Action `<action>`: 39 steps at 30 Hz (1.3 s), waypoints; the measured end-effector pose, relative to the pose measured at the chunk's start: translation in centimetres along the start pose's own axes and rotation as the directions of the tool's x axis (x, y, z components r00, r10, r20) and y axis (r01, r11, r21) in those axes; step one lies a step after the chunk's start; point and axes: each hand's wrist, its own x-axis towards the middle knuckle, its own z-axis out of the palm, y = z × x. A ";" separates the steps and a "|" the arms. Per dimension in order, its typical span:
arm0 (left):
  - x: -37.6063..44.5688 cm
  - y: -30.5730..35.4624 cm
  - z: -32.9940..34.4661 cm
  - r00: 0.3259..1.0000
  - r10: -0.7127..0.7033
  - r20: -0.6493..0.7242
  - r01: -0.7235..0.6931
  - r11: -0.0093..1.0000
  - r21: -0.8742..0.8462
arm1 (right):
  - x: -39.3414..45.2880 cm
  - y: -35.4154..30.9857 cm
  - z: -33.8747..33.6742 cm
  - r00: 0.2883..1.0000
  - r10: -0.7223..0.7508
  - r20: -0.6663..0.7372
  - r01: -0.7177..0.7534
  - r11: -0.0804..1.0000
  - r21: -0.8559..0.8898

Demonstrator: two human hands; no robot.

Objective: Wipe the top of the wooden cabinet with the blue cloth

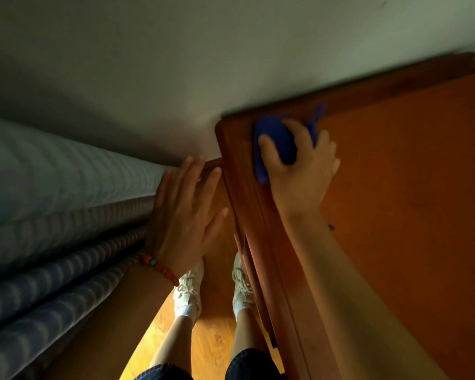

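While your right hand (pixel 299 163) presses the blue cloth (pixel 274 141) onto the top of the wooden cabinet (pixel 395 187), the cloth sits bunched up near the back left corner, close to the wall (pixel 176 64). Your fingers are spread over it and hold it down. Your left hand (pixel 184 215) is open and flat, holding nothing, off the cabinet's left edge and next to the striped bedding (pixel 52 215).

The cloth looks soft and light, so it should fold and slide easily on the smooth wood. I think it is best to keep your palm on the middle of the bunch, so no loose end drags.

Your hand hides much of the cloth. The picture is blurry and dim. The cabinet's right side and front are cut off, so you cannot tell how much top is left to wipe.
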 end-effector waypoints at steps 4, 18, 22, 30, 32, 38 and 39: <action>-0.5 -0.4 -0.3 1.000 0.004 0.028 -0.004 1.000 0.006 | -3.4 -0.3 -0.6 0.998 -0.022 0.057 0.023 1.000 -0.011; -1.9 -0.7 -1.8 0.998 0.049 0.049 -0.050 0.999 0.003 | -3.3 -0.6 -0.6 0.982 -0.123 0.147 0.131 0.990 -0.048; -1.7 0.0 -2.6 0.992 0.069 0.103 -0.072 0.997 0.026 | -5.5 0.9 -2.8 0.977 -0.101 0.187 0.120 0.988 -0.096; -3.2 3.3 -5.9 0.977 0.059 0.205 -0.063 0.998 0.013 | -8.2 3.3 -8.2 0.953 -0.062 0.298 0.141 0.958 -0.249; -3.8 4.4 -7.0 0.973 0.063 0.221 -0.067 0.998 0.011 | -8.5 3.6 -10.2 0.948 -0.034 0.317 0.116 0.963 -0.244; -5.2 7.5 -11.5 0.965 0.076 0.250 -0.083 0.996 0.017 | -9.3 2.2 -16.6 0.949 -0.047 0.312 0.118 0.970 -0.212; -5.4 8.0 -12.5 0.964 0.077 0.255 -0.085 0.996 0.018 | -9.5 1.8 -17.7 0.950 -0.044 0.308 0.115 0.969 -0.217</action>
